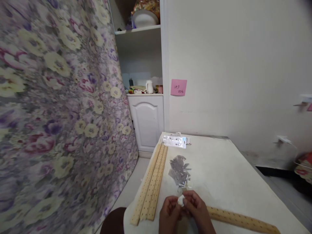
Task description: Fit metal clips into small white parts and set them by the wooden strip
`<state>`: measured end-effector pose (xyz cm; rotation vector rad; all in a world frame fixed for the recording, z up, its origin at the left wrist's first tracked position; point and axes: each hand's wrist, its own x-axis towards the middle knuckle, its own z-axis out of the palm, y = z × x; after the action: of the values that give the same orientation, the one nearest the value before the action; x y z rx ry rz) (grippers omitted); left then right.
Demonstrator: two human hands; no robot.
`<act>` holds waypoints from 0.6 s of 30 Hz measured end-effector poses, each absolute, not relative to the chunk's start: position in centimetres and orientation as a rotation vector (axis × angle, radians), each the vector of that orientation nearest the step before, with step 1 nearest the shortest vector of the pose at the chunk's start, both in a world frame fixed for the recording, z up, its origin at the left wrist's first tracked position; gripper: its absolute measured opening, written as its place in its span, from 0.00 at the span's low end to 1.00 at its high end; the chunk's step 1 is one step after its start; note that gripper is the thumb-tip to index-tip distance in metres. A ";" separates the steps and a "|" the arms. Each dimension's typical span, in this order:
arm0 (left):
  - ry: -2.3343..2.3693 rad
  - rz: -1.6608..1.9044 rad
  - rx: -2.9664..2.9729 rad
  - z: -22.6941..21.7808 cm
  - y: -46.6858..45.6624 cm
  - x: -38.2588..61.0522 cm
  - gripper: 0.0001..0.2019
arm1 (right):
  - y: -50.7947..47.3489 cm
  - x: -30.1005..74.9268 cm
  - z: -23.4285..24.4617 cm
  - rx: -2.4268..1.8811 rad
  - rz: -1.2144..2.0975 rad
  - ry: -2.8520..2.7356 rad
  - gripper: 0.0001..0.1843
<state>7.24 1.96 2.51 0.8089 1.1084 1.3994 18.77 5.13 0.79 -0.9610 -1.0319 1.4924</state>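
A small white piece [181, 200] is pinched between my two hands near the table's front edge; its exact kind is too small to make out. My left hand [168, 213] holds it from the left with closed fingers. From the right, my right hand [195, 208] grips it with thumb and index finger. Just beyond the fingers lies a pile of grey, clear-looking small packets [179, 170], with a few small pale pieces [189, 184] at its near end. A wooden strip with holes [241, 221] lies to the right of my right hand.
Several long wooden strips with holes [152, 185] lie along the left side of the white table [214, 162]. Clear blister packaging [174, 141] rests at the far end. A floral curtain [60, 113] hangs at left; a white cabinet [146, 122] stands behind.
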 end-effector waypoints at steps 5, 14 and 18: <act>1.277 1.414 0.933 1.7 1.1 6.2 0.18 | 5.3 18.8 1.3 -1.096 1.306 -1.359 0.11; 1.740 1.475 1.244 -0.6 0.7 5.3 0.17 | 6.5 17.0 1.3 -1.257 1.060 -1.723 0.11; 1.791 1.431 1.335 -1.7 0.9 5.2 0.11 | 7.2 16.8 0.9 -1.332 0.957 -1.817 0.12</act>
<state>5.24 0.91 -1.68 1.3349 1.7908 1.4307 16.83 7.18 0.86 -1.3317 -1.8167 0.9569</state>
